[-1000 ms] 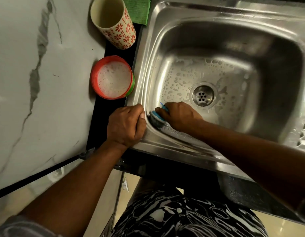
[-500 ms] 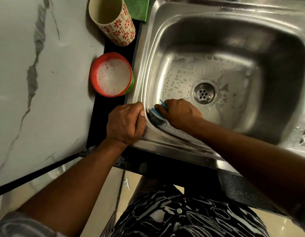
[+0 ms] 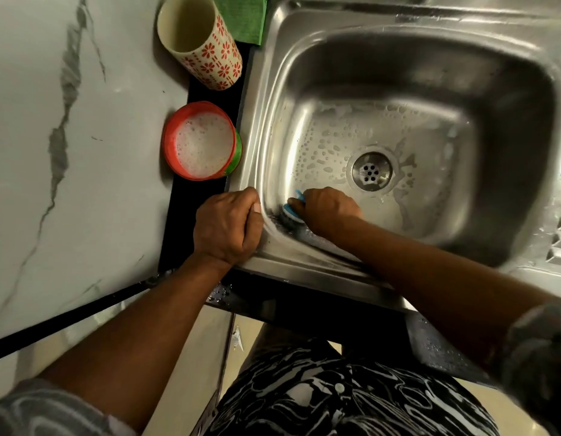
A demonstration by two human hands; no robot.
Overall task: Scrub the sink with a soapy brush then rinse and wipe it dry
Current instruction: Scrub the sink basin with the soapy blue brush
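The brush (image 3: 290,213), clasped in the right grip (image 3: 329,209), is pressed into the near left corner of the sink (image 3: 307,272), where short, firm strokes along the curved wall are called for, the rim being clutched by the left grip (image 3: 226,228) as a brace.

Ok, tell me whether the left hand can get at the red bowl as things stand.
Probably yes. The left hand grips the sink rim right beside the bowl, with only bare black counter between them; it holds nothing else.
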